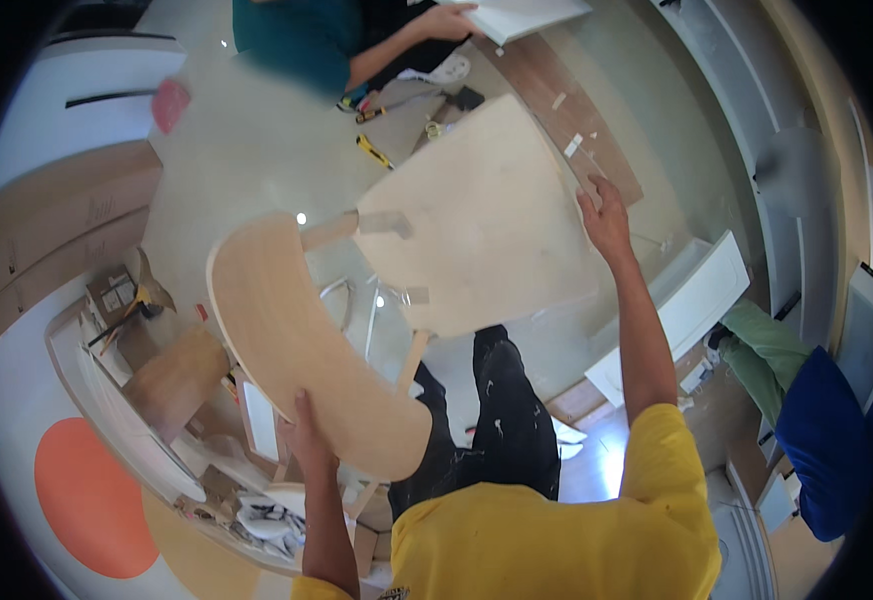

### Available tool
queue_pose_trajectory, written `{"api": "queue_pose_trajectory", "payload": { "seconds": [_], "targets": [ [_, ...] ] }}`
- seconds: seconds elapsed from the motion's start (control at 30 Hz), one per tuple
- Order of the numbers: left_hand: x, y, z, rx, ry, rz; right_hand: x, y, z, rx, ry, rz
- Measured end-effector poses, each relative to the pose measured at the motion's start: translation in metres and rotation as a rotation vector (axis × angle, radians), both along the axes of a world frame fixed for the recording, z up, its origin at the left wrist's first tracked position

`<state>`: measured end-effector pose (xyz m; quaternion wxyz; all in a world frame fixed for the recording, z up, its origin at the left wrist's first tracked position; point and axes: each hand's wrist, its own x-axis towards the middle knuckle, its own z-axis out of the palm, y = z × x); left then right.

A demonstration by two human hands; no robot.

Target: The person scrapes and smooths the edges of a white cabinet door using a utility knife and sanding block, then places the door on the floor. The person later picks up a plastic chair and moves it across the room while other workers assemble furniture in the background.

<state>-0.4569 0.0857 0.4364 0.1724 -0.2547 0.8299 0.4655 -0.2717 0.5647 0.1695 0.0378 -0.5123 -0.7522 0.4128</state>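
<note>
A pale wooden chair is in front of me. Its curved backrest [292,345] is at the left, joined by two short posts to the broad seat [487,220]. Strips of clear tape or film show where the posts meet the seat. My left hand [312,440] grips the near edge of the backrest, thumb on its face and the other fingers hidden behind. My right hand [607,215] is at the seat's right edge, fingers apart and slightly bent. Whether it touches the edge I cannot tell. The chair's legs are mostly hidden under the seat.
Beyond the chair, another person's hand [447,20] holds a white panel [527,15]. A yellow utility knife [374,151] and other tools lie on the floor. Cardboard [67,235] stands at the left. A white drawer-like panel [672,315] is at the right, near a person in blue [822,440].
</note>
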Motion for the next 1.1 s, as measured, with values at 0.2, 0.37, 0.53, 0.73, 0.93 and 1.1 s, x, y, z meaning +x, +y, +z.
{"api": "queue_pose_trajectory", "payload": {
  "seconds": [0.2, 0.37, 0.53, 0.73, 0.93, 1.1],
  "targets": [
    [0.004, -0.003, 0.001, 0.084, -0.007, 0.042, 0.007, 0.006, -0.088, -0.897, 0.141, -0.26],
    [0.006, -0.028, -0.003, -0.017, -0.08, -0.107, -0.001, -0.011, -0.106, -0.862, 0.313, -0.058],
    [0.0, -0.085, 0.031, -0.023, 0.051, -0.152, -0.011, -0.068, -0.024, -0.764, 0.207, -0.15],
    [0.052, -0.177, 0.133, -0.076, -0.067, 0.069, 0.014, -0.146, 0.101, -0.644, 0.22, -0.321],
    [0.116, -0.291, 0.214, 0.003, -0.055, 0.257, 0.019, -0.227, 0.207, -0.638, 0.312, -0.151],
    [0.153, -0.372, 0.214, 0.076, 0.083, 0.476, -0.017, -0.307, 0.248, -0.609, 0.364, 0.001]
  ]
}}
